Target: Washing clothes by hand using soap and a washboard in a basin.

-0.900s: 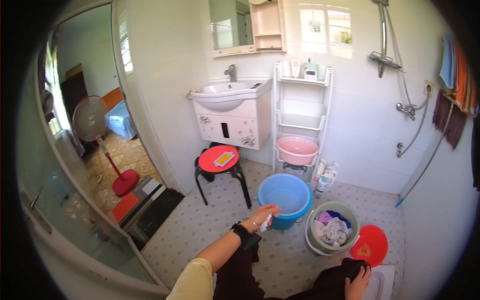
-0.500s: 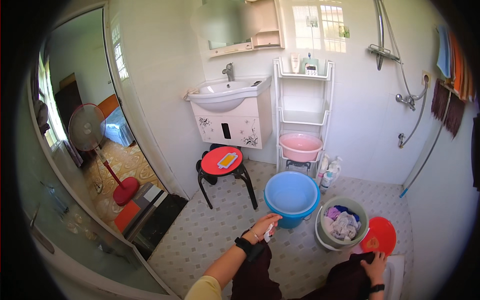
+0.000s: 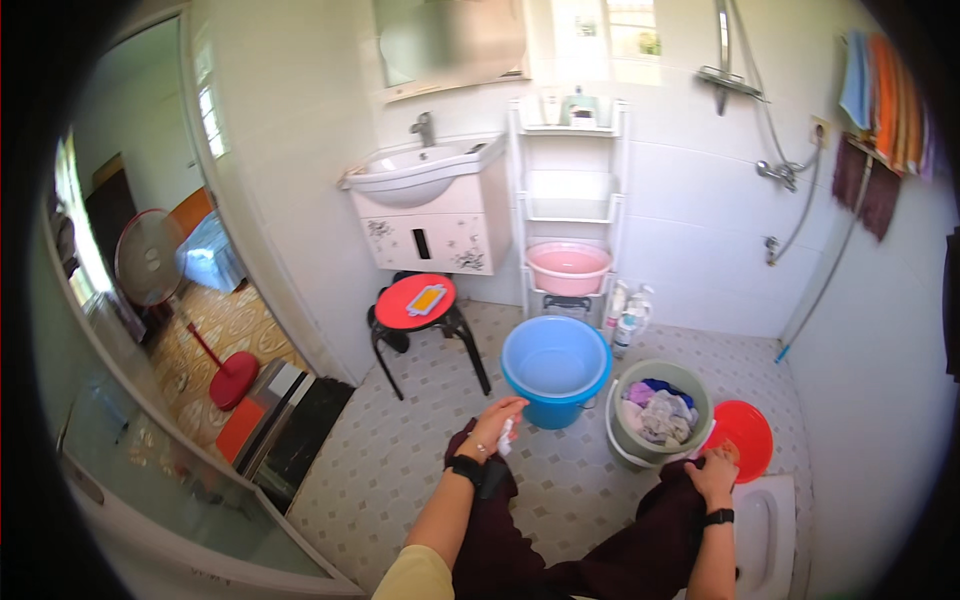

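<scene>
My left hand (image 3: 497,424) is closed with a small white crumpled thing (image 3: 505,438) hanging under its fingers; it looks like a tissue or scrap of cloth. It is above my left knee, close to the near side of a blue bucket (image 3: 548,411) topped by a light blue basin (image 3: 556,358). My right hand (image 3: 714,474) lies on my right knee, fingers laid over the dark trousers (image 3: 640,525). Beyond that knee stands a grey-green bucket (image 3: 637,447) of crumpled clothes (image 3: 662,414). A red basin (image 3: 748,436) sits on the floor beside my right hand.
A black-legged stool (image 3: 412,303) with a red seat bears a yellow-and-white tray-like item (image 3: 427,299). Behind are a washbasin cabinet (image 3: 430,235), a white shelf rack (image 3: 570,210), a pink basin (image 3: 568,267) and bottles (image 3: 627,315). A squat toilet (image 3: 770,530) is at lower right.
My view has turned right and downward, so the room sits further left and higher. More of my right forearm and the squat toilet shows. Both hands keep nearly the same pose.
</scene>
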Action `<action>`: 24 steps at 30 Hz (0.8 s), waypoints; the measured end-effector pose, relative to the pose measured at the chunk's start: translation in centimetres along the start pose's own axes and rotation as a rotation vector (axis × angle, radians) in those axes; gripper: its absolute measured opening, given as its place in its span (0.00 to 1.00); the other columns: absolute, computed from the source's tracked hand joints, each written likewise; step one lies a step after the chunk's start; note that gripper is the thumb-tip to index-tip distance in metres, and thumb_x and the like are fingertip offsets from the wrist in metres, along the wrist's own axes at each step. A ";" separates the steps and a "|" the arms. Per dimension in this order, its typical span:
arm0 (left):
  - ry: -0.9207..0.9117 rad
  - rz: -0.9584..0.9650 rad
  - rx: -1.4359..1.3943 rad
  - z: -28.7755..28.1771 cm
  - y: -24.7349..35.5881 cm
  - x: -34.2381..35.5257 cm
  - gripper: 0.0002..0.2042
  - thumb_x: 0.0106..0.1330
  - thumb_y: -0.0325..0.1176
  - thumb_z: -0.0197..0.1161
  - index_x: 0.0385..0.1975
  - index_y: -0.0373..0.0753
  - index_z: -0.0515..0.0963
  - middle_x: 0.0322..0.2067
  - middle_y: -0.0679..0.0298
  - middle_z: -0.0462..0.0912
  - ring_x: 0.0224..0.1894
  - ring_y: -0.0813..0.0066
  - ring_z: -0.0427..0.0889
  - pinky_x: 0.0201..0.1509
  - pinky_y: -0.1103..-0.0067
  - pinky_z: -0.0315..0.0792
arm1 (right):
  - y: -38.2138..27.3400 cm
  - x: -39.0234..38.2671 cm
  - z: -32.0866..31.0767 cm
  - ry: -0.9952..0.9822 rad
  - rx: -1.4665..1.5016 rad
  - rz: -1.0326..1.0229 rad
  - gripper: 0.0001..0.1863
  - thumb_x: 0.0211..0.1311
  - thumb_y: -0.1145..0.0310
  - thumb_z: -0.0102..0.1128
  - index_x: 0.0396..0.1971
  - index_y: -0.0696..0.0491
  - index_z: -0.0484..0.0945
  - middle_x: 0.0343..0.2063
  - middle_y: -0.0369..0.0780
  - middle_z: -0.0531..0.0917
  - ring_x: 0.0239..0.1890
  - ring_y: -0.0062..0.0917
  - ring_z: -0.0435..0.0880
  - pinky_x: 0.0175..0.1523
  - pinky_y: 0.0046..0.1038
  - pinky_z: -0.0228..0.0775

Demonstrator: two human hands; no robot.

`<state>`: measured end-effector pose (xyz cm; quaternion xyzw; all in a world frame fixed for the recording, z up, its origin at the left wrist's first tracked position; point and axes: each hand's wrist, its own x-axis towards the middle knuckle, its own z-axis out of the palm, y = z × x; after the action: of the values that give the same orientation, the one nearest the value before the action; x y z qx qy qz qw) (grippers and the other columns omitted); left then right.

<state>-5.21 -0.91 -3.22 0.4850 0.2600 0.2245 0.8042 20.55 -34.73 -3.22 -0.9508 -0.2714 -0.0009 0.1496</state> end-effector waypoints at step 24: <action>-0.180 -0.030 -0.087 0.6 1.2 -4.9 0.10 0.62 0.34 0.53 0.40 0.37 0.71 0.17 0.70 0.67 0.12 0.83 0.63 0.18 0.84 0.59 | 3.8 -0.4 -2.3 -0.032 -0.026 0.037 0.17 0.47 0.55 0.58 0.35 0.51 0.77 0.39 0.40 0.77 0.44 0.36 0.73 0.51 0.32 0.63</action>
<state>-8.70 -3.82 -0.90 0.4639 0.1838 0.1793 0.8479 22.40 -38.64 -2.12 -0.9575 -0.2559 0.0134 0.1328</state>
